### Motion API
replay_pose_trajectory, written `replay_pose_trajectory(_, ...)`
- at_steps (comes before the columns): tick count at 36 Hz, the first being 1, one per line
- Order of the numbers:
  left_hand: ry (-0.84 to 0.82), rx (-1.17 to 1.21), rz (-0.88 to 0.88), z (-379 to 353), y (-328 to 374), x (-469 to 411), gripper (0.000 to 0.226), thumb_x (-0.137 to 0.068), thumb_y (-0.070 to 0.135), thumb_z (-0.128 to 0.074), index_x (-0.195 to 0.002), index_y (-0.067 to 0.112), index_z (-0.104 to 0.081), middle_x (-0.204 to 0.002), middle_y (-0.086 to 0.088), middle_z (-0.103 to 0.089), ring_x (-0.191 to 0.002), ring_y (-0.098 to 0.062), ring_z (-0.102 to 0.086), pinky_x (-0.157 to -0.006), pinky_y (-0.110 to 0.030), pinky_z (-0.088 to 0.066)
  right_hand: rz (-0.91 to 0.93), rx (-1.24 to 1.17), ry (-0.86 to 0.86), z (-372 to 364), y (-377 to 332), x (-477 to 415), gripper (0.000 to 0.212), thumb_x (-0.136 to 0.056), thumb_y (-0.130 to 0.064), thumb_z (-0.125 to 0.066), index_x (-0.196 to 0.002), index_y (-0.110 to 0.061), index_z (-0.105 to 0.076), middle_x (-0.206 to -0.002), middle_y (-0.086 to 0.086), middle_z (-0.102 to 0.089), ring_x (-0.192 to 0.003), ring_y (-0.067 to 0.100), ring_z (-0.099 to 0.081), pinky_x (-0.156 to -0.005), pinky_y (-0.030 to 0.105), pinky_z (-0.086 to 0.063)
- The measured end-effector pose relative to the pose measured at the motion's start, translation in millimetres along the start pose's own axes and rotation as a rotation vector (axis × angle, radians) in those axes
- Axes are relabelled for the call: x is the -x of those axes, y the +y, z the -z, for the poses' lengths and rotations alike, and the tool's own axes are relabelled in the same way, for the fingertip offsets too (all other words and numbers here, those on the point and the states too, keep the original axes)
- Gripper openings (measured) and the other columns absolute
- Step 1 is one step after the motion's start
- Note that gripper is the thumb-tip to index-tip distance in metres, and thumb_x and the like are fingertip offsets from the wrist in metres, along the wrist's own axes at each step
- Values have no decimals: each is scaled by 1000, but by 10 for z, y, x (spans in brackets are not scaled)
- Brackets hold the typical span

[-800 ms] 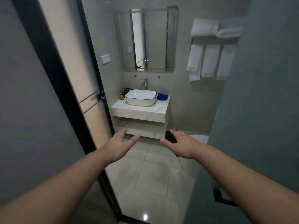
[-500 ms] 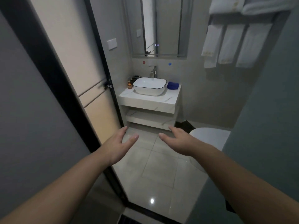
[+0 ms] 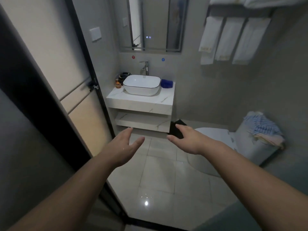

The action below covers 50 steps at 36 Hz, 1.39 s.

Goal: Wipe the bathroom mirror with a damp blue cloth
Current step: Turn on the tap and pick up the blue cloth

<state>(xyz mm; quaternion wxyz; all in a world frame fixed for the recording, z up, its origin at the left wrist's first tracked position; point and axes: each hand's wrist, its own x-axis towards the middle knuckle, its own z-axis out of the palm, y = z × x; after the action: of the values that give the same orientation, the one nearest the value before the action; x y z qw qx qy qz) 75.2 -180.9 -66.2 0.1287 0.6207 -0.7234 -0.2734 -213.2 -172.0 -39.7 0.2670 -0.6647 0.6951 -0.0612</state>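
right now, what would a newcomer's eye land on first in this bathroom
Two empty, open hands reach forward mid-frame, the left hand and the right hand. Beyond them a white basin sits on the counter, with the blue cloth beside it on the right. The mirror hangs above the basin, and white towels hang to its right.

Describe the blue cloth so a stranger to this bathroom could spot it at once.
Under the wall mirror, a marble counter carries a white basin. The blue cloth lies bunched on that counter, just right of the basin. It is the only deep blue thing on it; the hanging towels are white.
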Motion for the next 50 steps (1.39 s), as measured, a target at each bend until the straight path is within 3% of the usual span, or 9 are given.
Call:
replay_pose_trajectory(7,-73,-22,-56,27,146,-545,94,-97,82,-37,-171,28,-15,-178,4,-17,-163,-18,-19,-130,-43,-23,-13,-3,-9,203,-56,-203,78,-102,-63,-54,-165,-24,-31,-170,0,-35,-155,21,-35,-119,33,-31)
replay_pose_trajectory(14,-89,-83,-19,30,217,-1059,94,-97,80,-41,-171,27,-16,-178,4,-17,-163,-19,-22,-129,-41,-23,7,112,-15,181,-9,-929,103,-87,-76,-63,-167,-25,-22,-174,1,-26,-159,23,-28,-128,43,-31)
replay_pose_trajectory(23,-50,-151,74,182,85,-1761,99,-94,85,-38,-170,25,-17,-177,1,-21,-160,-21,-29,-128,-42,-28,78,58,-106,57,-168,-2024,106,-89,-78,-59,-169,-28,-13,-177,4,-15,-162,30,-20,-129,52,-27)
replay_pose_trajectory(36,-29,25,162,300,-148,-2773,97,-97,79,-43,-170,19,-23,-177,-3,-24,-161,-21,-28,-131,-41,-25,51,60,-186,-208,-616,-3195,91,-96,-72,-48,-168,-25,-19,-176,7,-22,-161,31,-24,-128,52,-29)
replay_pose_trajectory(41,-24,116,165,312,-236,-3250,92,-100,74,-45,-170,19,-22,-177,-2,-22,-162,-20,-23,-130,-39,-21,31,85,-177,-20,-499,-3549,91,-99,-70,-50,-169,-22,-19,-175,8,-21,-160,30,-26,-128,46,-28)
replay_pose_trajectory(46,-48,258,224,241,-163,-3692,94,-99,76,-43,-170,17,-24,-177,-4,-23,-162,-23,-27,-132,-43,-22,-6,69,-123,239,-354,-3928,99,-88,-80,-48,-168,-25,-23,-174,6,-26,-160,27,-29,-128,48,-31)
replay_pose_trajectory(50,-104,234,190,162,16,-4096,95,-100,74,-44,-170,13,-22,-177,-8,-22,-162,-25,-25,-131,-41,-22,18,91,-100,490,-327,-4251,95,-92,-78,-50,-167,-25,-25,-172,9,-30,-157,29,-33,-124,44,-35)
